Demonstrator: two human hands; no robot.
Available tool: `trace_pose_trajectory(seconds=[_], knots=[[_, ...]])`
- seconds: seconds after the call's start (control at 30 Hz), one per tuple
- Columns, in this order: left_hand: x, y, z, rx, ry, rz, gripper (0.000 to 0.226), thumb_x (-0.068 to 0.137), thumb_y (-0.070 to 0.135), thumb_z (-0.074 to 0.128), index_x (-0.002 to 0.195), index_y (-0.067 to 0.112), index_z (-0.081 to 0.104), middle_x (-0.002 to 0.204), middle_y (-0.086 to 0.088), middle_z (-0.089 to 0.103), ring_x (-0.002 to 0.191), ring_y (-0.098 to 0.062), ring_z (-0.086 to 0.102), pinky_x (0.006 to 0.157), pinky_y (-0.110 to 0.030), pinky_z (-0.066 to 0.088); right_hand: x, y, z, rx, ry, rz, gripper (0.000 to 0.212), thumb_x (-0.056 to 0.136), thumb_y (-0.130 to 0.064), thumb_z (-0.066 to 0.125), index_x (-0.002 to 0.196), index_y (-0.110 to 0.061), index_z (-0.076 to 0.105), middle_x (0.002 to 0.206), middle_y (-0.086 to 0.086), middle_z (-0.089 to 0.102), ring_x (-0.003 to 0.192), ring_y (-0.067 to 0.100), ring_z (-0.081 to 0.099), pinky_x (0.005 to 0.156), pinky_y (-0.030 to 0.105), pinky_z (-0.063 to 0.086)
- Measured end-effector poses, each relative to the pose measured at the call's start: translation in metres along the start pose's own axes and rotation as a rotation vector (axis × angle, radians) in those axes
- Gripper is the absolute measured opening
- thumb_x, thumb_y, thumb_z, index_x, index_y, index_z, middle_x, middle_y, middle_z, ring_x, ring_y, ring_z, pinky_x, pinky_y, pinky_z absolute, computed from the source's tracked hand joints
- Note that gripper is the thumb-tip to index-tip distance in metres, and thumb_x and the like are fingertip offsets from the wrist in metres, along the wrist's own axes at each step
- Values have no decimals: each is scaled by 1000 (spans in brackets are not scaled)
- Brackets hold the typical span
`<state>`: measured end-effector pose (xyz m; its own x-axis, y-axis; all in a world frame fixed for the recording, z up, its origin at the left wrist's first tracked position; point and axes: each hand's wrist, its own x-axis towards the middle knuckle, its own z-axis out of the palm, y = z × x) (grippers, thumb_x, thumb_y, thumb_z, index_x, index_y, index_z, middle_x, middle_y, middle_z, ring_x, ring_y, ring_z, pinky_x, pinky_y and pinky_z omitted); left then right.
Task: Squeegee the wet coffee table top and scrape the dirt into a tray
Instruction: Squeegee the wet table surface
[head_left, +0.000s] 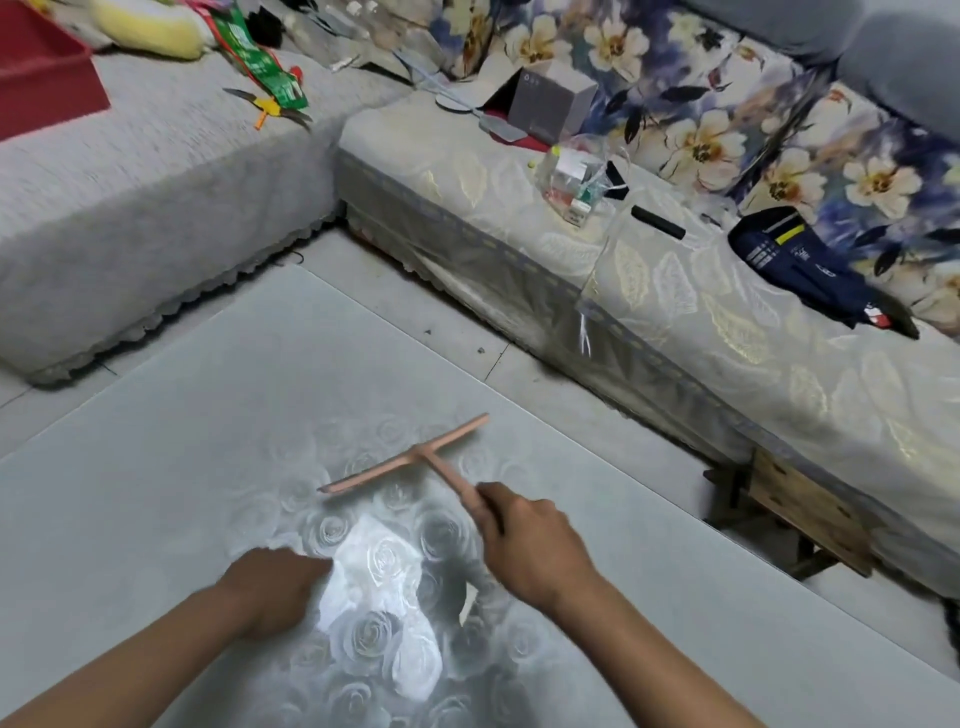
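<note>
1. The right hand (535, 545) holds the pink squeegee (410, 462) by its stick, blade on the coffee table top (156, 519).
2. The left hand (275, 587) rests there, fingers too blurry to tell.
3. No tray shows; I think lots is left.

No legible text, brand, number or sign; we list only the surfaces carrying print too small or blurred to read.

1. Crumpled green plastic packet with a red edge (262, 62), on the grey sofa cover: white characters, which we cannot read.
2. Grey cardboard box (550, 98), on the pale leaf-patterned cushion: one small round mark on its face, unclear.
3. Clear plastic bag of small cartons (576, 176): printed labels, blurred.
4. Dark navy fabric bag with a yellow stripe (795, 254): rows of white marks and a small red-and-white tag, which we cannot make out.
</note>
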<state>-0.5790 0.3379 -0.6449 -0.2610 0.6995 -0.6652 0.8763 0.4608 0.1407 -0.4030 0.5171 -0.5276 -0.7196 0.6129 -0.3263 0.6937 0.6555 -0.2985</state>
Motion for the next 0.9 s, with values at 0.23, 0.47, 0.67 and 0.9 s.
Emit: trace_pose_trajectory(seconds=[0.23,0.47,0.67,0.9], knots=[[12,-63,-34,-180,307,69,35,99,34,31,127,44,49,129,22,50,120,-1,48,92,-20,41,69,-92,33,6,48,-59,30,103,-40,26,117,-23,46,100,15,63,88,38,57,63,34,32],[53,-114,-77,-82,272,91,43,98,25,32,139,34,41,137,14,44,124,-8,45,97,-23,39,90,-56,43,36,-24,182,30,100,-41,32,127,-34,44,107,6,66,98,32,61,68,33,37],[71,-99,-90,-25,214,181,48,97,22,34,144,29,33,152,6,29,136,-13,32,106,-26,31,-47,36,40,193,175,669,35,92,-43,55,126,-39,51,120,-3,65,105,20,64,84,25,47],[73,-47,-83,71,84,277,57,99,24,32,153,21,13,161,-3,4,145,-18,17,112,-29,28,-140,37,15,-48,32,620,26,92,-59,43,112,-48,56,100,-12,70,89,10,67,75,21,50]])
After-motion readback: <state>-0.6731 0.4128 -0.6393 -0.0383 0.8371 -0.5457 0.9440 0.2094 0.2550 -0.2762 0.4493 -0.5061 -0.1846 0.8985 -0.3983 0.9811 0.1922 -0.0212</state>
